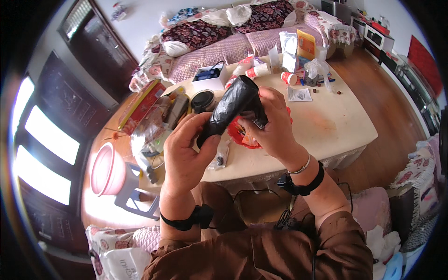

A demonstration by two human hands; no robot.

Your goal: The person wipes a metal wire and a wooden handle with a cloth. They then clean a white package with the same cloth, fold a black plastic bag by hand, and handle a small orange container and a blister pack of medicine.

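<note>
A roll of thin black plastic, likely bags (229,105), is held up above the table between both hands. My left hand (189,150) grips its lower end with fingers and thumb. My right hand (274,122) is at the upper right, its fingers and thumb closed on a loose black flap that hangs from the roll. Behind and below the roll, a red plastic basket (233,134) with small items stands on the table, partly hidden by the hands. A clear plastic packet (221,155) lies near the table's front edge.
The cream-covered table (350,129) bears a white box (210,82), a black-lidded container (203,100), paper cups (288,77), a clear jar (310,73) and a printed leaflet (299,94). Bagged goods crowd its left side. A pink basin (108,169) rests on a grey stool (136,206) at left.
</note>
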